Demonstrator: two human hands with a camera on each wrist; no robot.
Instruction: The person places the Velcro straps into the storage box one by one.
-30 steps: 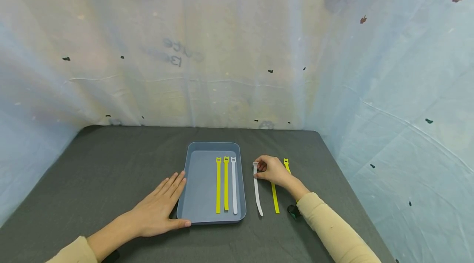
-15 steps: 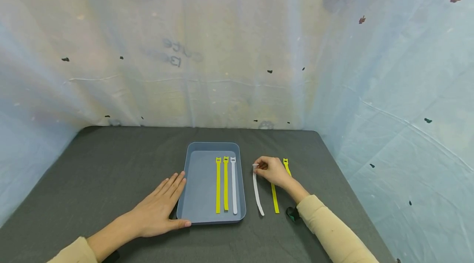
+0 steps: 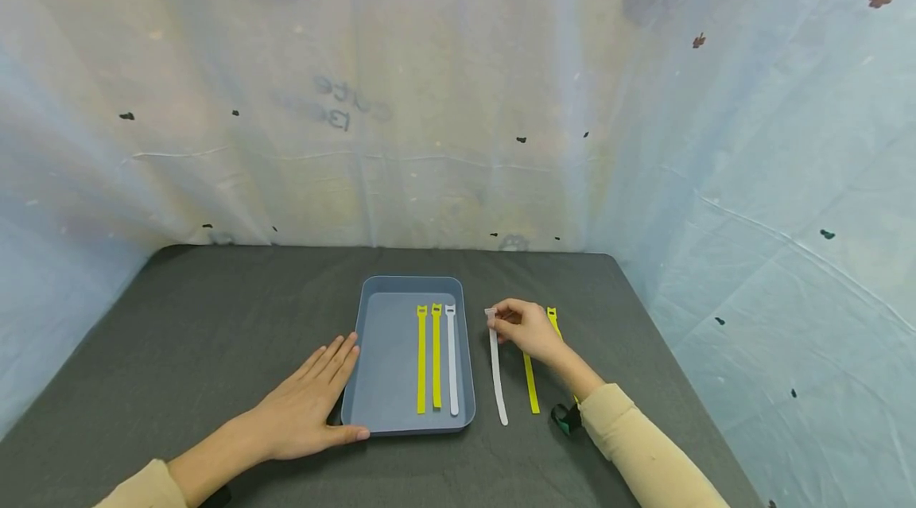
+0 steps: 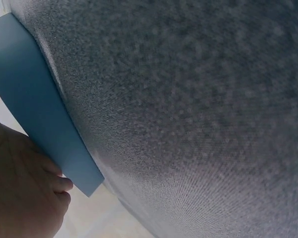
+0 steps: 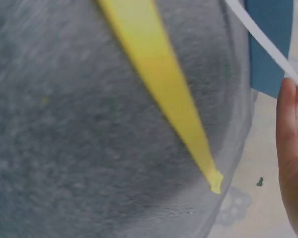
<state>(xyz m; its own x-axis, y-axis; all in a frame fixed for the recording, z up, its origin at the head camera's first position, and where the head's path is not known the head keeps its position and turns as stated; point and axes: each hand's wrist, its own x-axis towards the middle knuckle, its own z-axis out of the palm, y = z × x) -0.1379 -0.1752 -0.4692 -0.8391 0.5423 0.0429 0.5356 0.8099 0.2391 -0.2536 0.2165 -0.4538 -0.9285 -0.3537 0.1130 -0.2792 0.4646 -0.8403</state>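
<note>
Right hand (image 3: 527, 329) pinches the white strap (image 3: 496, 373) near its head; loose tail looks like the weak point.

Strap hangs from the fingertips toward the wearer, just outside the tray (image 3: 386, 373), which lies left of this hand; whether the tail clears the cloth, cannot tell. Left hand (image 3: 308, 416) has fingers straight along the tray's near-left side, thumb at its front corner. Likely faults: with only the head held, the tail may swing and snag the tray wall or nudge the laid white strap (image 3: 452, 365) inside; the wrist, low over a yellow strap (image 3: 531, 389), could drag it; a hard left-hand push might shift the tray.
</note>
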